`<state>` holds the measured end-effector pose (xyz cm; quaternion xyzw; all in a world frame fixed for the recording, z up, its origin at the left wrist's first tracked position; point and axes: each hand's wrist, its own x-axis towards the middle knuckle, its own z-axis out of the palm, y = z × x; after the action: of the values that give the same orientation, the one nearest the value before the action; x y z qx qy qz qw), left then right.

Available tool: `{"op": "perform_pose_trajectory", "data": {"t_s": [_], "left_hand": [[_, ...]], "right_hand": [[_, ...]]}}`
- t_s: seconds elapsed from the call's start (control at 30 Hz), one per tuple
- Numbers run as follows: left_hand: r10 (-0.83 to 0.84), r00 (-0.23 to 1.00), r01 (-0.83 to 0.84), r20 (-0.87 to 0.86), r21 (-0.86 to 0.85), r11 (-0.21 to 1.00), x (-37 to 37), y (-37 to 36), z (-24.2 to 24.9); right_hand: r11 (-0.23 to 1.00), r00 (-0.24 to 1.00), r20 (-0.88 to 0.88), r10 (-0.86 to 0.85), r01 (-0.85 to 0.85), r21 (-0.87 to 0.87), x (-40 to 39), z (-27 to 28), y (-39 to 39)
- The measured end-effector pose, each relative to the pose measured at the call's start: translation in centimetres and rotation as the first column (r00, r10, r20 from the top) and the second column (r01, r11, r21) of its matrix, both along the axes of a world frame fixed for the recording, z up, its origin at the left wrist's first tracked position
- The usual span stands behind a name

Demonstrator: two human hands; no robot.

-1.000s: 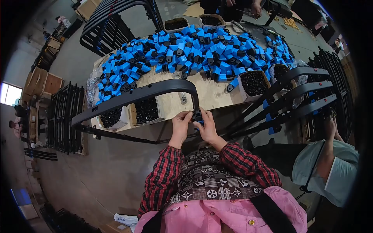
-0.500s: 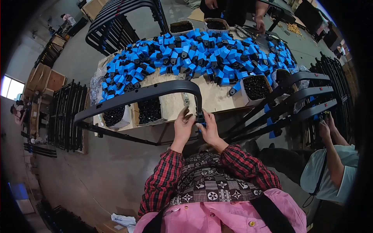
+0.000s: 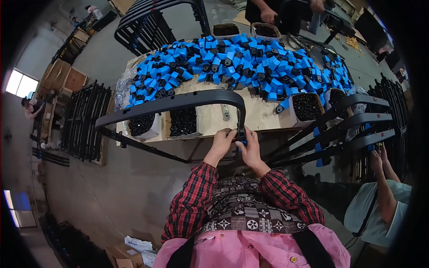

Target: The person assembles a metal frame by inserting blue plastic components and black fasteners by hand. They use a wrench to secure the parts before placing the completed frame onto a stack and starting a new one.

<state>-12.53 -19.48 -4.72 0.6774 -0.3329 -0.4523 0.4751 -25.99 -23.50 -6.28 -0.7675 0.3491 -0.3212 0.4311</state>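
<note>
A black tubular frame (image 3: 178,102) with rounded corners stretches across in front of me, over the table's near edge. My right hand (image 3: 252,149) is closed round the lower end of its near leg, the thumb across the front. A small blue piece (image 3: 241,139) shows at that end, partly covered by my fingers. From the other side my left hand (image 3: 220,145) meets the same spot, thumb and fingers pinched together; what they hold is too small and hidden to make out. Behind, a pile of blue-and-black plastic parts (image 3: 232,62) covers much of the wooden table (image 3: 212,91).
Boxes of small black parts (image 3: 183,123) line the near table edge, with a clear tube (image 3: 225,112) between them. More curved frames (image 3: 357,120) stand at my right, where a co-worker's hands (image 3: 379,161) work. Another person's hand (image 3: 268,16) is across the table.
My left hand's fingers have moved in from beside the leg and pinched at its end. My right hand keeps hold there. The whole view has shifted slightly, so the scene sits further right.
</note>
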Motion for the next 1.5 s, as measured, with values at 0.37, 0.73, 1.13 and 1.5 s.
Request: {"op": "perform_pose_trajectory", "data": {"t_s": [0.37,0.73,1.13,1.5], "left_hand": [[0.035,0.998,-0.023,0.059,-0.200,0.979,-0.4,0.5,-0.9],[-0.025,0.959,0.090,0.282,-0.221,0.971,0.7,1.6,0.1],[-0.132,0.654,0.182,0.745,0.014,0.983,20.1,1.6,-9.3],[-0.134,0.241,0.298,0.961,0.058,0.953,20.7,0.4,-6.5]], "right_hand": [[1.000,1.000,-0.019,0.002,-0.002,-0.001,0.1,0.3,0.0],[0.999,0.999,0.003,-0.048,0.047,0.021,0.2,-0.4,0.2],[0.985,0.974,0.227,0.005,0.035,-0.171,15.1,3.8,1.1],[0.821,0.653,-0.641,-0.403,-0.052,-0.569,34.3,-4.8,-16.3]]}}
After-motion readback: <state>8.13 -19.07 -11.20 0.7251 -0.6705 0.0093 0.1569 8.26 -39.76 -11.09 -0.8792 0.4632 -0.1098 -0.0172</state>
